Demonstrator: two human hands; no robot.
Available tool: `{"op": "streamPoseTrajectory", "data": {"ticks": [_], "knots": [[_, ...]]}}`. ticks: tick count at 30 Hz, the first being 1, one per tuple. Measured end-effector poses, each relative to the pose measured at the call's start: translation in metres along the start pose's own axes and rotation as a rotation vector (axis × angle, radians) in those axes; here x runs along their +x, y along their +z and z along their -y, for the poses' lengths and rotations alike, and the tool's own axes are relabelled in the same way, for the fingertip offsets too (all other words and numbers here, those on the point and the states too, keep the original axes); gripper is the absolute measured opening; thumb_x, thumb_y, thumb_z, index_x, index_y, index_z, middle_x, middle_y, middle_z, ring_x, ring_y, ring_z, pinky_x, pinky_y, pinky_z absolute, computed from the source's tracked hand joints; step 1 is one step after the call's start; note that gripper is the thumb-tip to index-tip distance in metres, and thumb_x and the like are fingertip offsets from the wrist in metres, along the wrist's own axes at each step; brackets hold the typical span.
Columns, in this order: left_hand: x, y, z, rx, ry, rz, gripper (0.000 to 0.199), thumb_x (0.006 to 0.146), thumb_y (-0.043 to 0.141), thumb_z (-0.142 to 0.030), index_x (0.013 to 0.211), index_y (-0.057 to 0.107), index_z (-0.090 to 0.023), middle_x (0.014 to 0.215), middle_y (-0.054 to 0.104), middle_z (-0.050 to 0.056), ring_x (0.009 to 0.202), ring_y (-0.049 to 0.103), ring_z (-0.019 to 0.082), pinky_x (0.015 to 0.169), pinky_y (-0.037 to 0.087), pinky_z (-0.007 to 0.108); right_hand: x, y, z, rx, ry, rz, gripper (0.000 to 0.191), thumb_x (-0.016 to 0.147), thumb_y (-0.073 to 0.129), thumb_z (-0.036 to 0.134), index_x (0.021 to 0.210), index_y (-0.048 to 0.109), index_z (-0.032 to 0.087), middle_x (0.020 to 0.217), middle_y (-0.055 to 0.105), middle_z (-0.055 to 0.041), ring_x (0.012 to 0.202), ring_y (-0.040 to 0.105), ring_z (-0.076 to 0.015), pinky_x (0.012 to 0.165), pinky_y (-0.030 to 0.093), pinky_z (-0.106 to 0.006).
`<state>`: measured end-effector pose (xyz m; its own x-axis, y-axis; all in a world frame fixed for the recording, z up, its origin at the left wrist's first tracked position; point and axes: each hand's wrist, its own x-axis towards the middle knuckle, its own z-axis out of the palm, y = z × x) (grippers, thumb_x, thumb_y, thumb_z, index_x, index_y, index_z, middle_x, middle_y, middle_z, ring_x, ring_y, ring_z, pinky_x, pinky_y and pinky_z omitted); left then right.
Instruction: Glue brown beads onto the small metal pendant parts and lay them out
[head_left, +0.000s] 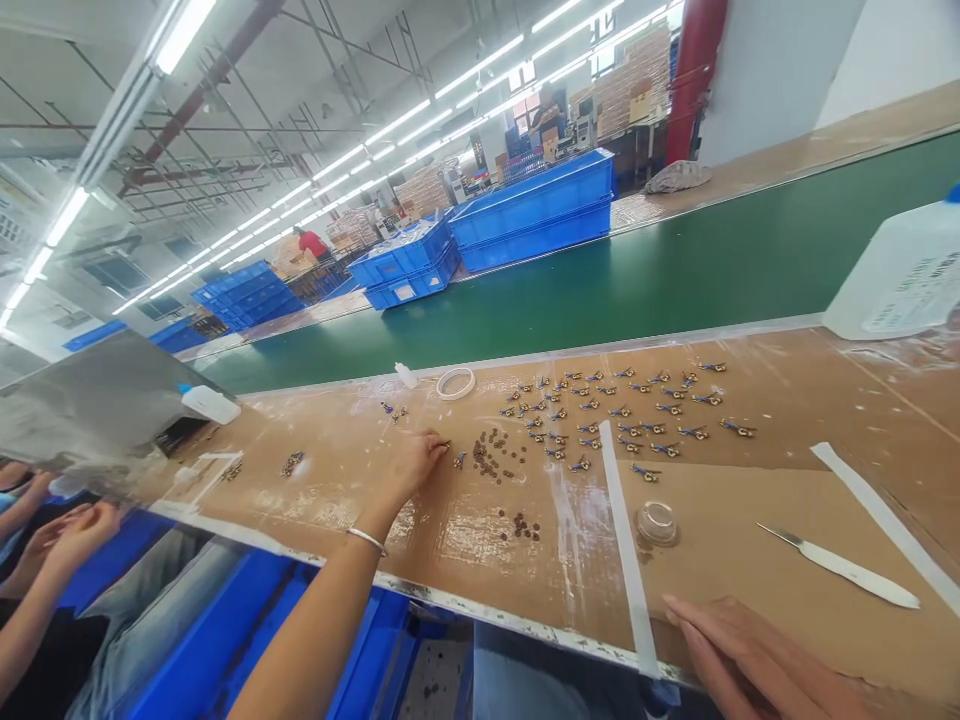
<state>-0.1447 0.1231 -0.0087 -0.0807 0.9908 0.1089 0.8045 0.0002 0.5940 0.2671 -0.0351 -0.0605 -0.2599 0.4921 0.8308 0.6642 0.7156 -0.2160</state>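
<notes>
Clear tub (658,523) near right hand (754,650), contents indistinct

Left forearm (322,610) comes up bare from the bottom edge, slanting to the right, with the wrist (381,517) pretty much in line with it. The left hand (415,462) is way out front, fingertips bunched up, can't really tell if they're pinching anything. Right hand (750,640) is low on the right, fingers loosely stretched out pointing left, partly cut off at the bottom.
</notes>
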Motion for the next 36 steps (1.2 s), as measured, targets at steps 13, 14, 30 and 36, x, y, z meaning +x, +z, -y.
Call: {"op": "streamPoseTrajectory", "data": {"ticks": [13, 14, 30, 36], "knots": [[-0.034, 0.013, -0.065, -0.23, -0.051, -0.179, 0.041, 0.077, 0.063, -0.054, 0.086, 0.068, -0.015, 0.073, 0.072, 0.006, 0.072, 0.068, 0.02, 0.073, 0.054, 0.033, 0.016, 0.002, 0.012, 0.173, 0.166, -0.083, 0.019, 0.091, 0.054, 0.014, 0.106, 0.065, 0.018, 0.084, 0.071, -0.0023, 0.073, 0.067, -0.0103, 0.073, 0.055, -0.02], [-0.041, 0.017, -0.081, -0.262, -0.033, -0.148, 0.04, 0.076, 0.065, -0.053, 0.089, 0.07, -0.014, 0.075, 0.073, 0.006, 0.072, 0.068, 0.019, 0.073, 0.054, 0.032, 0.016, 0.002, 0.013, 0.189, 0.179, -0.088, 0.02, 0.091, 0.054, 0.012, 0.107, 0.064, 0.018, 0.083, 0.071, -0.0023, 0.074, 0.067, -0.0103, 0.073, 0.055, -0.021], [-0.074, 0.086, -0.221, -0.058, 0.406, 0.28, 0.007, 0.08, 0.068, -0.025, 0.08, 0.074, -0.022, 0.077, 0.076, 0.0, 0.074, 0.07, 0.017, 0.071, 0.055, 0.028, 0.015, -0.012, -0.005, 0.234, 0.424, -0.19, 0.024, 0.089, 0.055, 0.006, 0.109, 0.06, 0.018, 0.081, 0.066, -0.0012, 0.071, 0.059, -0.0086, 0.065, 0.048, -0.022], [-0.073, 0.088, -0.238, 0.033, 0.507, 0.308, 0.01, 0.082, 0.064, -0.023, 0.079, 0.073, -0.022, 0.074, 0.074, 0.0, 0.069, 0.067, 0.016, 0.065, 0.051, 0.025, 0.016, -0.014, -0.005, 0.229, 0.439, -0.199, 0.021, 0.088, 0.057, 0.007, 0.106, 0.06, 0.016, 0.081, 0.065, -0.001, 0.072, 0.057, -0.0098, 0.067, 0.047, -0.024]]}}
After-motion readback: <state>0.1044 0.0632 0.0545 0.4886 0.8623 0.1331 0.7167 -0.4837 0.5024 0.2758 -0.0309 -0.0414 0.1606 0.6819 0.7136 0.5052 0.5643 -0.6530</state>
